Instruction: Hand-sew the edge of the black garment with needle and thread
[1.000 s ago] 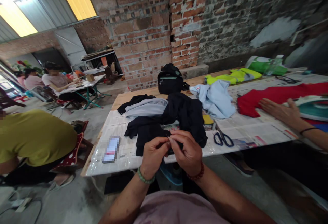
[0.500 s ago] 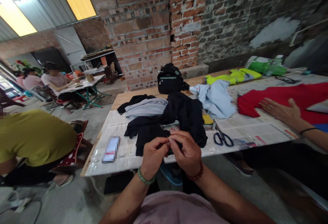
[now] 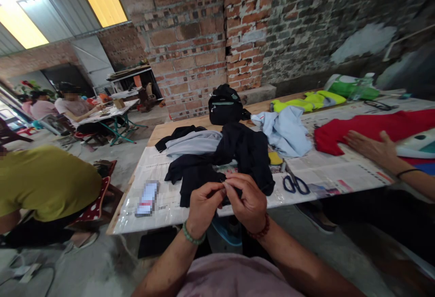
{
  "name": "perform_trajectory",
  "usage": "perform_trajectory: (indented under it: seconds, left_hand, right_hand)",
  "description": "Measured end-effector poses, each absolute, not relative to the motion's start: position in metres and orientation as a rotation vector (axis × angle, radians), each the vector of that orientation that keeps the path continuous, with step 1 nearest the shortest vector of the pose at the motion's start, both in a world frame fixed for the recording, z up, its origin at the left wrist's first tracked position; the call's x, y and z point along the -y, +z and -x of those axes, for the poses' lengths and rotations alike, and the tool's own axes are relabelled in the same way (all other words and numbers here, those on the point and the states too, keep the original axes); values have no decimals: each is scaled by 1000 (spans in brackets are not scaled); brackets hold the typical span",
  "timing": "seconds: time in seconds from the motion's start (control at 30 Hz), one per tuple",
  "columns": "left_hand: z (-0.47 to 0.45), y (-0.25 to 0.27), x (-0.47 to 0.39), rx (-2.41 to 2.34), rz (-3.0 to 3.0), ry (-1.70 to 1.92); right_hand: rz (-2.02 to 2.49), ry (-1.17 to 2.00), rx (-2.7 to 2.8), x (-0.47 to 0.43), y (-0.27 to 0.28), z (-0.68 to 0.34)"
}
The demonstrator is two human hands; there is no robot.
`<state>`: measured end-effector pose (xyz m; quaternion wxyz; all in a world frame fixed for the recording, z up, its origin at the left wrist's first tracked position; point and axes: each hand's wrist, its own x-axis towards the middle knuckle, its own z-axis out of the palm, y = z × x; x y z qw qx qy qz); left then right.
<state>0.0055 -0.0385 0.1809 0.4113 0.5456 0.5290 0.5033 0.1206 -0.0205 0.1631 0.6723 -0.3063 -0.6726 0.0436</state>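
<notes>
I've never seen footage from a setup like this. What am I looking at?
No machine here: a person works with two bare hands, seen from a camera worn on their head, looking forward and down.

The left hand and right hand meet, fingertips pinched, over dark clothing; anything between them is too small to identify.

On the paper-covered table also lie a phone, scissors, a light blue garment and a black bag. A co-worker's hand rests on red cloth.

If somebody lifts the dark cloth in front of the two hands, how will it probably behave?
The dark cloth will probably hang floppy, since it lies in crumpled folds. It seems unlikely to roll, being spread unevenly across the table.
</notes>
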Motion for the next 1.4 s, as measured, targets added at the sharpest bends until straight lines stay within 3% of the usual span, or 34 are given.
perform_trajectory:
  seconds: [1.4]
  left_hand:
    - [-5, 177, 39, -1359, -1359, 1274]
  right_hand:
    - [688, 105, 1528, 20, 159, -119]
